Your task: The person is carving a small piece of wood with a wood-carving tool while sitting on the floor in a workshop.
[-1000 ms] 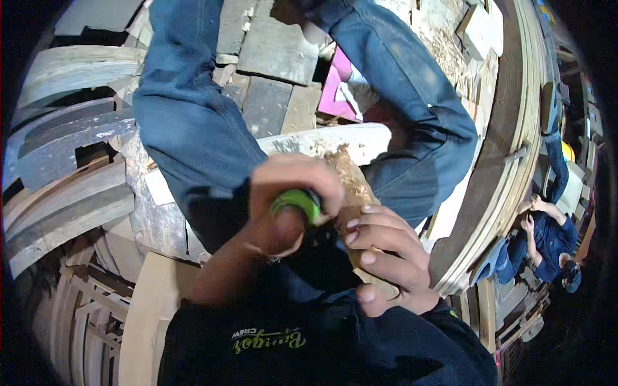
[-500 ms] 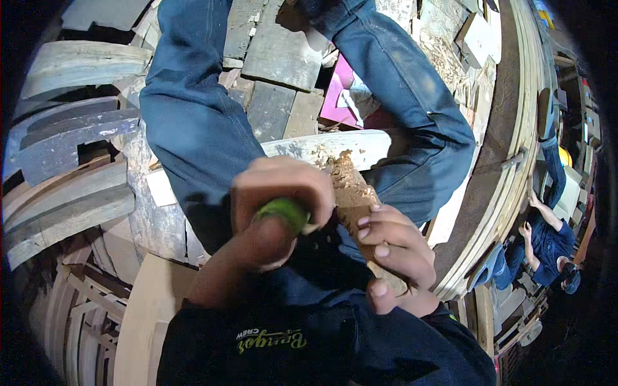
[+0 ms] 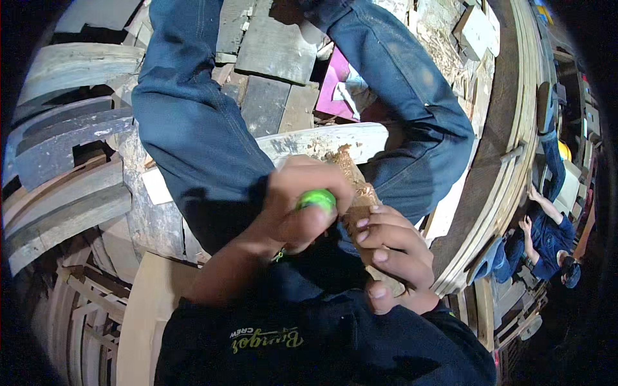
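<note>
My left hand [image 3: 290,196] is wrapped around a tool with a bright green rounded handle end [image 3: 318,199]; its working end is hidden by the fist. Right beside that fist lies a brown piece of wood [image 3: 362,198] with a rough, chipped surface and loose shavings on it. My right hand [image 3: 402,254] grips the near part of this piece, fingers over its right side and thumb at the near end. The far end of the wood overlaps a pale board with a rounded end [image 3: 302,143], where more shavings lie between my legs.
Wood offcuts [image 3: 273,55] cover the ground ahead. Curved planks [image 3: 77,154] are stacked at the left, and long boards [image 3: 508,193] run along the right. A pink sheet [image 3: 335,83] lies beyond the pale board. Another person [image 3: 547,241] sits at the far right.
My left hand has moved right and slightly up with the green-handled tool, closer against the brown wood. My right hand keeps its grip in nearly the same place.
</note>
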Available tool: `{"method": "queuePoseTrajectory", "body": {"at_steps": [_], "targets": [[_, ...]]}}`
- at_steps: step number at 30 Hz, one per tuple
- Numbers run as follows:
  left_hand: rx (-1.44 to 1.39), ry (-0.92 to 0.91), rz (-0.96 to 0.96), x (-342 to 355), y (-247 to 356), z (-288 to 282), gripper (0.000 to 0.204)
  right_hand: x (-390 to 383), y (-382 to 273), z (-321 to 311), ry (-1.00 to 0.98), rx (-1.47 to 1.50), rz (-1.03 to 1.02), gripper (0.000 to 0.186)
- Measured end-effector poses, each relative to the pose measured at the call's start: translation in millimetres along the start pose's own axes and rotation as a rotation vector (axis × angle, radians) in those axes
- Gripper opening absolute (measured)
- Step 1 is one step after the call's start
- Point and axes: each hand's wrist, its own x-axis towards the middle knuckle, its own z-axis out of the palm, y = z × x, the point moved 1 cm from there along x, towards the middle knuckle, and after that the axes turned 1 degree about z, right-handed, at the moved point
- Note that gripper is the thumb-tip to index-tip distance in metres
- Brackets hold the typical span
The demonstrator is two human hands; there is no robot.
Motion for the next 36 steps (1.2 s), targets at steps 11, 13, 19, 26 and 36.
{"method": "queuePoseTrajectory", "body": {"at_steps": [11, 13, 19, 26, 36], "targets": [[-0.247, 0.019, -0.002, -2.5, 5.7, -7.4, 0.071, -2.3, 5.0, 0.7, 0.03, 0.018, -0.038, 0.026], [-0.264, 0.051, -0.016, -1.8, 5.0, -9.0, 0.069, 1.9, 9.3, 1.9, 0.077, 0.032, -0.006, 0.026], [-0.409, -0.682, 0.314, 27.9, 32.4, -49.7, 0.029, -4.7, 3.1, 6.5, 0.039, 0.031, -0.038, 0.026], [-0.289, -0.299, -0.062, 2.5, 10.6, -46.3, 0.043, -3.0, 11.0, 0.6, 0.03, 0.008, -0.05, 0.026], [-0.522, -0.206, 0.183, -7.0, -6.9, -27.4, 0.036, -4.3, 6.9, 0.6, 0.002, -0.006, -0.004, 0.026]]}}
